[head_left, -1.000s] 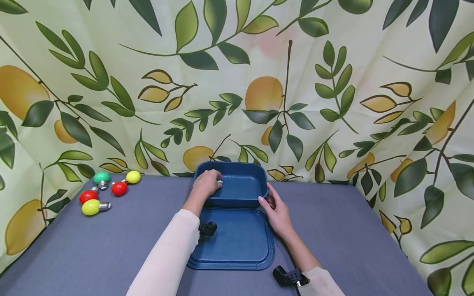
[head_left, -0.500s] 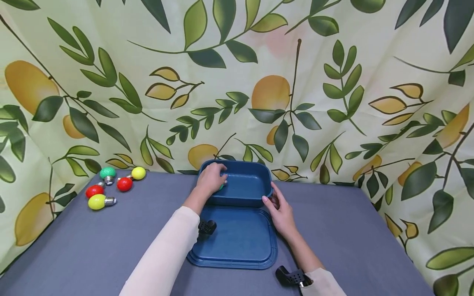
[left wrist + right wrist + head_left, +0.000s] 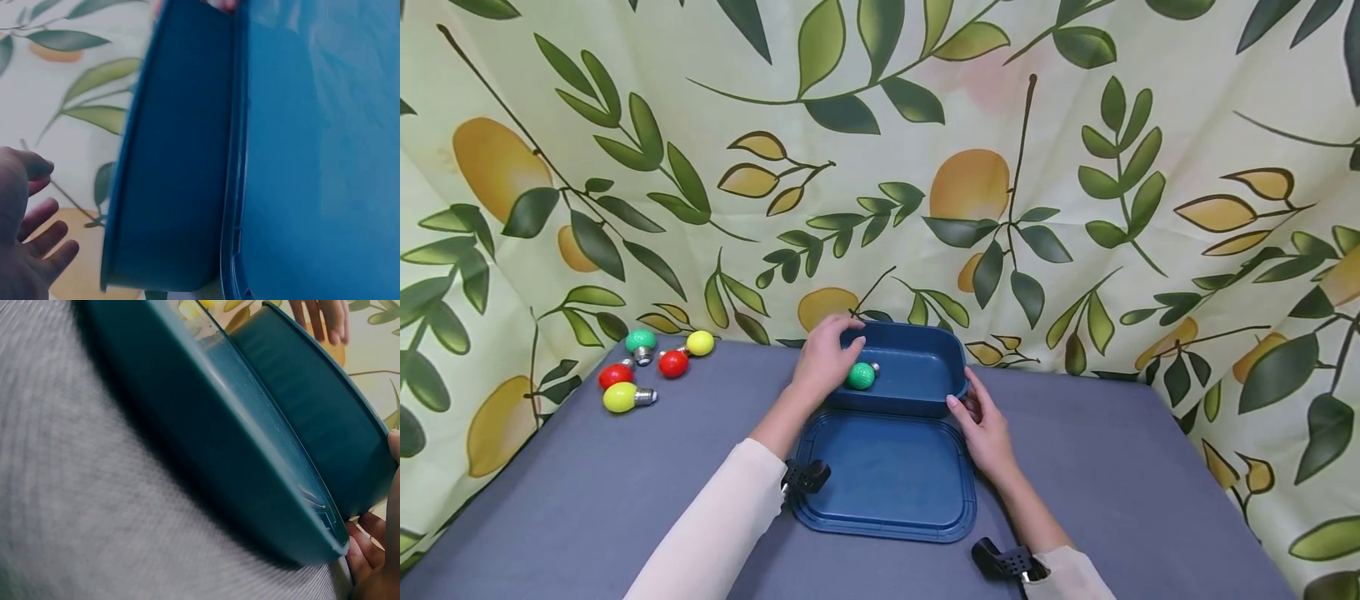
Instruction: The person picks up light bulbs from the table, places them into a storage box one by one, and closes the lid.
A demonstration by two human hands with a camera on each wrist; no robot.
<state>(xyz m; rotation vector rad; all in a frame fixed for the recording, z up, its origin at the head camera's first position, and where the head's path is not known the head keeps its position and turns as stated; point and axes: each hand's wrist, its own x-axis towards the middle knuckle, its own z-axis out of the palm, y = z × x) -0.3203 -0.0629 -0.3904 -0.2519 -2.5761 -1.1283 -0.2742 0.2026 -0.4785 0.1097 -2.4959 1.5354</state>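
In the head view my left hand (image 3: 829, 357) hovers over the left end of a deep blue plastic box (image 3: 917, 408), its fingers loosely spread and holding nothing. Inside the box, just right of that hand, lies a green light bulb (image 3: 861, 376) with a metal screw base. My right hand (image 3: 988, 432) holds the box at its right front corner, thumb against the front and fingers round the side. A blue rectangular lid (image 3: 887, 471) lies flat directly in front of the box. The left wrist view shows the left hand (image 3: 31, 231) beside the box's wall (image 3: 172, 156), apart from it.
Several more bulbs sit at the table's far left: a green one (image 3: 641, 342), a yellow one (image 3: 701, 342), red ones (image 3: 673, 363) and another yellow one (image 3: 620, 397). A leaf-patterned cloth (image 3: 880, 167) hangs behind the grey table (image 3: 700, 467).
My left hand has let go of the green bulb, which now rests in the box, and has drawn back up and left. The right hand keeps its hold. The head view has shifted slightly left.
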